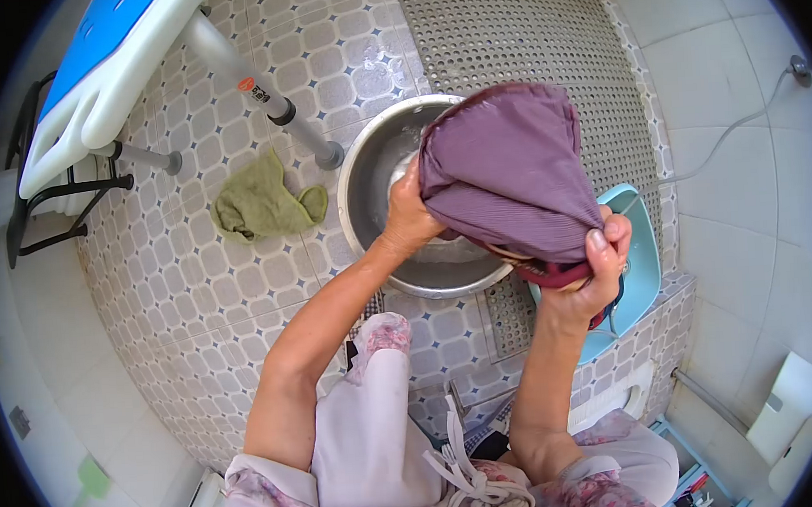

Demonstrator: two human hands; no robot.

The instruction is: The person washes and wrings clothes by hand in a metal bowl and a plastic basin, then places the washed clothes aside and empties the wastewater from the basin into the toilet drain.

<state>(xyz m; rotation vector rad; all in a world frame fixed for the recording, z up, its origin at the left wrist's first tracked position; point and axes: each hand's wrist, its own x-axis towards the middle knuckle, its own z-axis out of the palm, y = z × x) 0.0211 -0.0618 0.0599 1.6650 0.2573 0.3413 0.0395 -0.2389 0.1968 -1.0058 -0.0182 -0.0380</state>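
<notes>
A purple cloth item (507, 164) with ribbed fabric and a dark red edge is stretched between my two hands, above the right side of a metal basin (358, 196). Whether it is a bag or a cap I cannot tell. My left hand (411, 214) grips its left side, with the fingertips partly hidden behind the fabric. At the lower right corner, my right hand (595, 265) is closed on the edge, thumb uppermost. Some whitish, wet-looking content shows inside the basin, partly covered by the cloth and my left hand.
A green cloth (268, 201) lies on the tiled floor, left of the basin. A light blue tub (645, 239) stands behind my right hand. A blue-and-white shower seat (101, 63) with metal legs is at upper left. A perforated mat (523, 33) covers floor beyond the basin.
</notes>
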